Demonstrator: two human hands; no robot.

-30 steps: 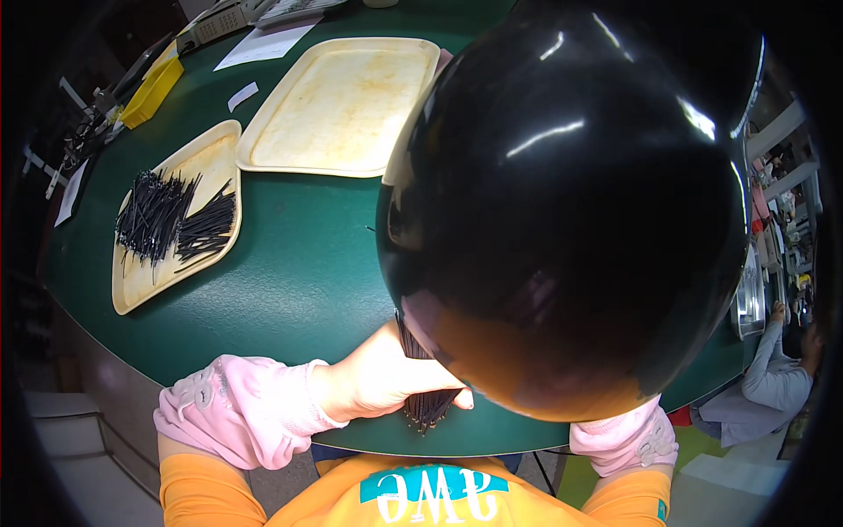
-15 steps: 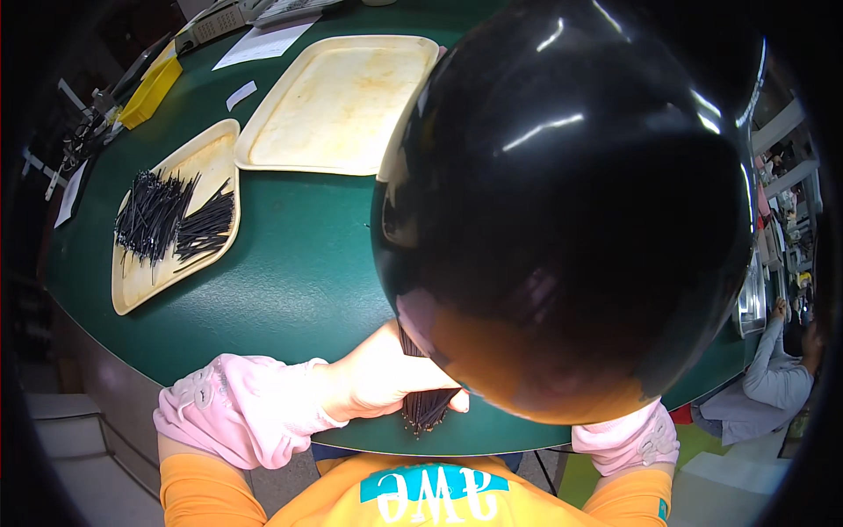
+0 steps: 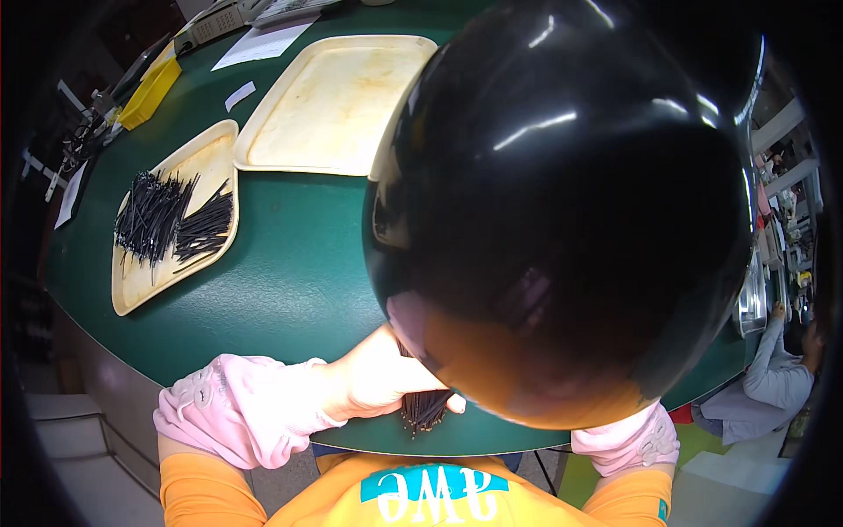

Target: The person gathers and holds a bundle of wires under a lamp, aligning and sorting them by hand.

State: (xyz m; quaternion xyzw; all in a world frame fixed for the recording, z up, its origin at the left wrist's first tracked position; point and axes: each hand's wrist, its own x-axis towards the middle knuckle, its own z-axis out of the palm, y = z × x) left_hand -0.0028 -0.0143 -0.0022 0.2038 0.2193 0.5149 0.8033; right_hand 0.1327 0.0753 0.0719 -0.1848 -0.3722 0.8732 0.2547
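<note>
My left hand (image 3: 373, 378) is closed around a bundle of thin black wires (image 3: 423, 413) near the table's front edge. The lower ends of the bundle, with small brownish tips, stick out below the hand. A large glossy black rounded object (image 3: 562, 228) covers the upper part of the bundle and the view to its right. Behind it my right hand is hidden; only its pink sleeve cuff (image 3: 628, 435) shows. One fingertip peeks out beside the bundle, and I cannot tell whose it is.
At the left, a cream tray (image 3: 127, 294) holds heaps of black wires (image 3: 158, 215). A larger cream tray (image 3: 338, 105) lies beyond it on the green table (image 3: 290, 263). A yellow bin (image 3: 151, 92) and paper sheets (image 3: 263, 44) are farther back. Another person (image 3: 777, 378) sits at the far right.
The black rounded object has shifted slightly left and down, covering a little more of the bundle. My left hand keeps its hold in nearly the same place.
</note>
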